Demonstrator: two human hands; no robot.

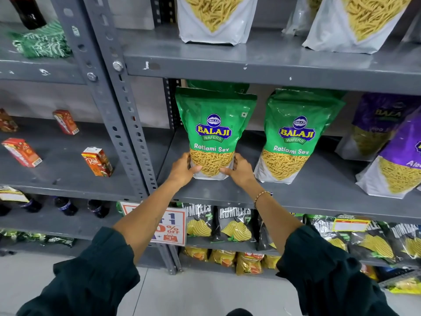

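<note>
A green Balaji Ratlami Sev pouch (pixel 214 131) stands upright on the grey metal shelf (pixel 319 192), near its left end. My left hand (pixel 182 169) grips the pouch's lower left side, thumb across the front. On the lower right side, my right hand (pixel 240 171) grips it the same way. More green pouches stand behind it.
A second green Ratlami Sev pouch (pixel 293 137) stands to the right, then purple pouches (pixel 398 156). White-bottomed sev bags (pixel 214 19) are on the shelf above. Black chip bags (pixel 234 224) and a discount sign (pixel 168 226) hang below. Red juice cartons (pixel 98 161) sit in the left bay, beyond a grey upright post (pixel 127 124).
</note>
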